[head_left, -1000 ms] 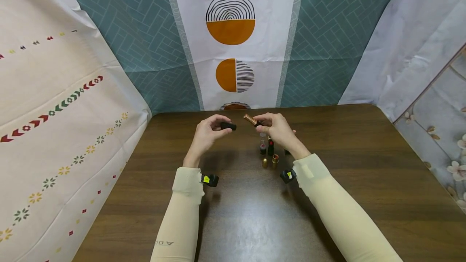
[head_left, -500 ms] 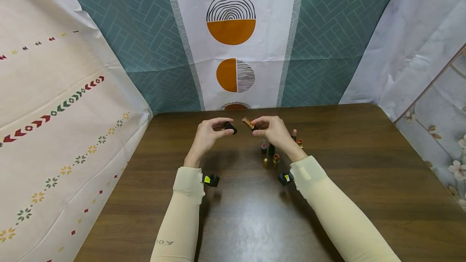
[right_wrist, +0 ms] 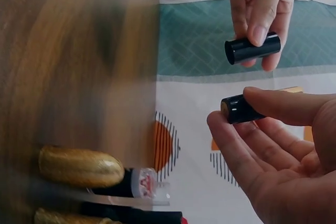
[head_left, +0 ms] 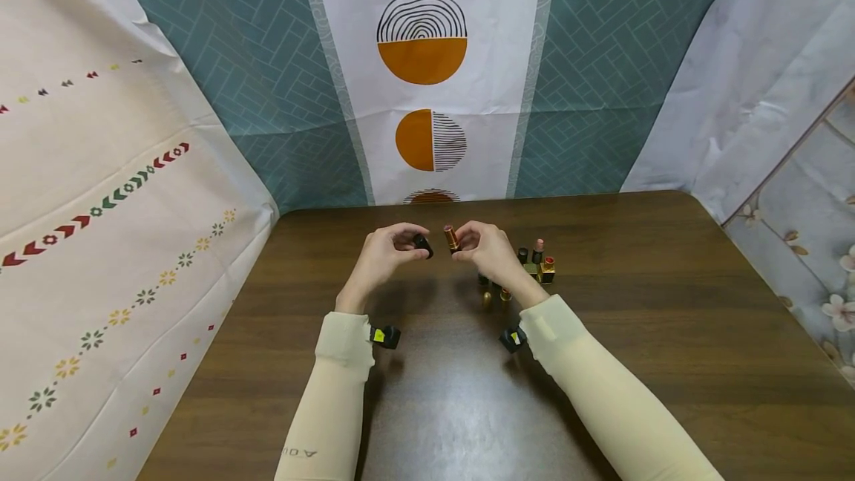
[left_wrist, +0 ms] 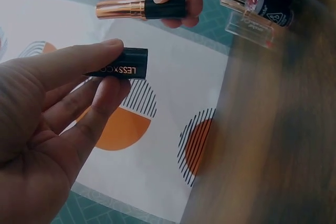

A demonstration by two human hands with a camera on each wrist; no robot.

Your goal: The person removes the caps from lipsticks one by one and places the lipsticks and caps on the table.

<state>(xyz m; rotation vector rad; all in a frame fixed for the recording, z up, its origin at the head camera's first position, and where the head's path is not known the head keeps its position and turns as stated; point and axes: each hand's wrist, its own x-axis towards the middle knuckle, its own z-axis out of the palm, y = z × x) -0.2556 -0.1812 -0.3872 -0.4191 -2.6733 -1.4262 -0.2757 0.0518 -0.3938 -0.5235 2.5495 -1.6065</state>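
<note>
My left hand [head_left: 382, 258] pinches a black lipstick cap [left_wrist: 137, 63] with gold lettering between thumb and fingers. Across a small gap, my right hand [head_left: 490, 251] holds a lipstick [left_wrist: 123, 8] by its black base, its rose-gold tube pointing up in the head view. Both hands are raised above the far part of the table. In the right wrist view the cap's open end shows, and the lipstick's black base [right_wrist: 241, 109] lies between thumb and fingers. The cap and the lipstick are apart.
Several other lipsticks stand on the wooden table [head_left: 427, 392], including a pink one [head_left: 538, 249] and a red one in a gold case [head_left: 548, 269]. A gold cap [right_wrist: 79, 167] and a clear-capped tube [left_wrist: 254, 17] are near my right forearm, which partly hides this group.
Both hands have come slightly nearer to me, and the right one has moved left. The lipstick has turned from slanted to nearly upright; the cap has tilted. More standing lipsticks show at the right.
</note>
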